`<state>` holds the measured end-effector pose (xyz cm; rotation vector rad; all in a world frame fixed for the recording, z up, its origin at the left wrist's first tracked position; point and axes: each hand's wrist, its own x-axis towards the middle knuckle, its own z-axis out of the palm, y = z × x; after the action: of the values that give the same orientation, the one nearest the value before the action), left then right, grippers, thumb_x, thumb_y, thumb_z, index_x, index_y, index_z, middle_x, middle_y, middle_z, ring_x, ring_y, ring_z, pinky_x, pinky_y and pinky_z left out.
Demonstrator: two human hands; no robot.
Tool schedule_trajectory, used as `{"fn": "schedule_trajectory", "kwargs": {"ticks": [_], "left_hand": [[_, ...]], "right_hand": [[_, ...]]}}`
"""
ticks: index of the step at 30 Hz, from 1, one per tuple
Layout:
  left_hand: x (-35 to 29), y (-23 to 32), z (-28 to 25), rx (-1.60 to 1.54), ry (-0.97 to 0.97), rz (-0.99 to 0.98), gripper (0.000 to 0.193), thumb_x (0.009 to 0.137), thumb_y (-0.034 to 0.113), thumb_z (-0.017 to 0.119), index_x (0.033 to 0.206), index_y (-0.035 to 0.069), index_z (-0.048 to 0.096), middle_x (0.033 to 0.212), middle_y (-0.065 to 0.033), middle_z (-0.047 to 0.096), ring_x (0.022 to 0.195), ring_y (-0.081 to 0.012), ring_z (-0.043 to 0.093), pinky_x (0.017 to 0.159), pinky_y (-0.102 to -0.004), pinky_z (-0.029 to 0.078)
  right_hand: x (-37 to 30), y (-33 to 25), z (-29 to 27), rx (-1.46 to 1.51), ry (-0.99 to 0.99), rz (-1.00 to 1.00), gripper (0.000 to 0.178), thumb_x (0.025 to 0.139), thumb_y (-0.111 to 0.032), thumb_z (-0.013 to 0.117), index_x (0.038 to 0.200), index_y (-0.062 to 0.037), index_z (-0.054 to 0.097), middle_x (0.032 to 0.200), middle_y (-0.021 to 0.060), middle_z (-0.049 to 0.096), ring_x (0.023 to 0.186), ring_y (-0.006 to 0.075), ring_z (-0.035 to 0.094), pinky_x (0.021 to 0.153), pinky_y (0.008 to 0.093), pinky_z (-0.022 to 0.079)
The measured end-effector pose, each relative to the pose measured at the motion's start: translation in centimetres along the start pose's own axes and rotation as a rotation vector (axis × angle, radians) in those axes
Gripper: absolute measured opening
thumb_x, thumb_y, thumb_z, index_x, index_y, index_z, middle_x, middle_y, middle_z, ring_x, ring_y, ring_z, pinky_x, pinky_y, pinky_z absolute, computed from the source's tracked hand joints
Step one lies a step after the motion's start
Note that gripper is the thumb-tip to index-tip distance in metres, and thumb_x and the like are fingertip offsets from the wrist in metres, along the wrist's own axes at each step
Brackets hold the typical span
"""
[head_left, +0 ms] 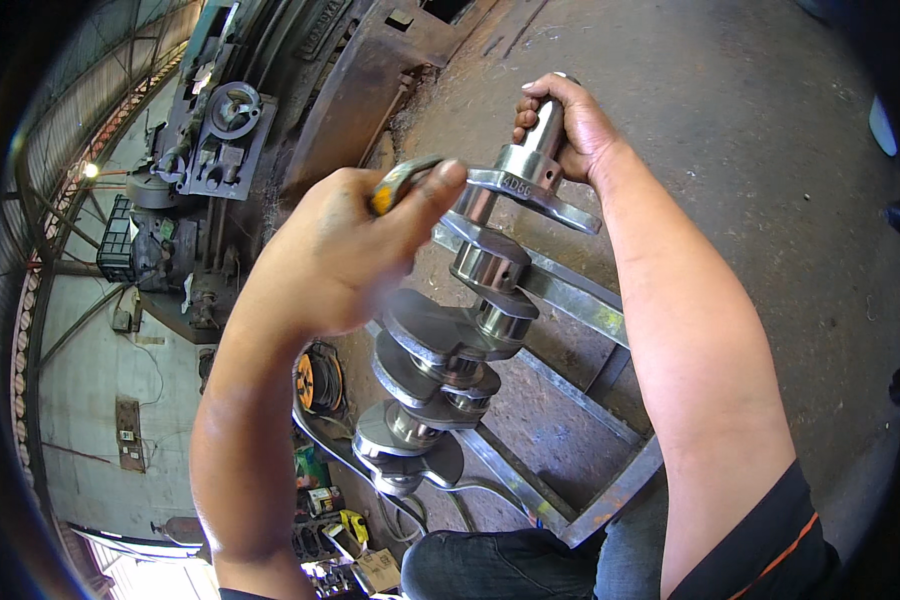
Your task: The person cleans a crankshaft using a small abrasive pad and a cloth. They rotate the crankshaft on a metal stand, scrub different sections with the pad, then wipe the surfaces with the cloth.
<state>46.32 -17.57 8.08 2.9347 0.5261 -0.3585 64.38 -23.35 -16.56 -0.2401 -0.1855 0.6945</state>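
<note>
A steel crankshaft (pixel 488 266) with polished journals and dark counterweights runs from the lower middle up to the far end. My right hand (pixel 582 132) is wrapped round the shaft's far end, its fingers curled over the bright snout. My left hand (pixel 345 245), slightly blurred, is raised above and left of the crankshaft. It is closed on a curved dark grey piece with an orange-yellow patch (pixel 382 198), whose kind I cannot make out. The thumb lies along this piece, and part of it is hidden in the fist.
Under the crankshaft stands a metal frame (pixel 610 490). A large machine with a handwheel (pixel 234 110) is at the upper left. An orange cable reel (pixel 320 380), hoses and a cardboard box (pixel 378 572) lie at lower left. My knees (pixel 480 565) are at the bottom edge.
</note>
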Motion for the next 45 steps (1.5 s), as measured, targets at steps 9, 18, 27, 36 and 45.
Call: {"fn": "schedule_trajectory", "kwargs": {"ticks": [9,18,27,36,45], "left_hand": [[3.9,3.5,1.6,0.276,-0.086,0.174,0.075,0.100,0.071,0.052,0.070,0.004,0.069,0.060,-0.0043,0.058,0.059,-0.0164,0.057,0.061,-0.0357,0.047],[4.9,5.0,1.3,0.318,-0.237,0.218,0.078,0.100,0.072,0.049,0.068,0.003,0.069,0.061,-0.0069,0.062,0.060,-0.0194,0.062,0.064,-0.0380,0.050],[0.9,4.8,1.6,0.166,-0.231,0.121,0.068,0.102,0.057,0.057,0.074,-0.004,0.069,0.056,-0.0192,0.060,0.054,-0.0346,0.065,0.060,-0.0480,0.052],[-0.6,2.1,5.3,0.178,-0.066,0.019,0.062,0.101,0.059,0.058,0.095,-0.001,0.075,0.073,-0.0217,0.070,0.074,-0.0368,0.073,0.074,-0.0469,0.057],[3.8,0.9,2.3,-0.080,-0.101,0.060,0.065,0.102,0.058,0.054,0.087,-0.004,0.070,0.061,-0.0162,0.059,0.062,-0.0253,0.064,0.067,-0.0437,0.052]], "right_hand": [[-1.5,0.5,0.4,-0.066,0.046,-0.025,0.025,0.086,-0.035,0.073,0.088,-0.0123,0.062,0.084,0.0054,0.067,0.077,0.0176,0.065,0.083,0.0368,0.058],[-1.8,0.9,0.3,0.060,-0.065,0.092,0.040,0.083,-0.048,0.072,0.091,-0.0093,0.066,0.095,0.0128,0.075,0.090,0.0308,0.077,0.077,0.0473,0.065],[-1.1,1.3,1.0,0.015,0.035,0.063,0.043,0.088,-0.049,0.076,0.083,-0.0106,0.057,0.075,0.0084,0.064,0.080,0.0317,0.077,0.072,0.0482,0.063],[0.0,2.0,1.4,-0.048,0.053,0.073,0.034,0.093,-0.041,0.073,0.091,-0.0110,0.057,0.074,0.0047,0.062,0.082,0.0287,0.077,0.073,0.0444,0.066],[-0.1,2.9,1.0,-0.046,0.072,0.048,0.035,0.093,-0.045,0.073,0.096,-0.0118,0.063,0.082,0.0073,0.069,0.070,0.0198,0.070,0.067,0.0376,0.062]]}}
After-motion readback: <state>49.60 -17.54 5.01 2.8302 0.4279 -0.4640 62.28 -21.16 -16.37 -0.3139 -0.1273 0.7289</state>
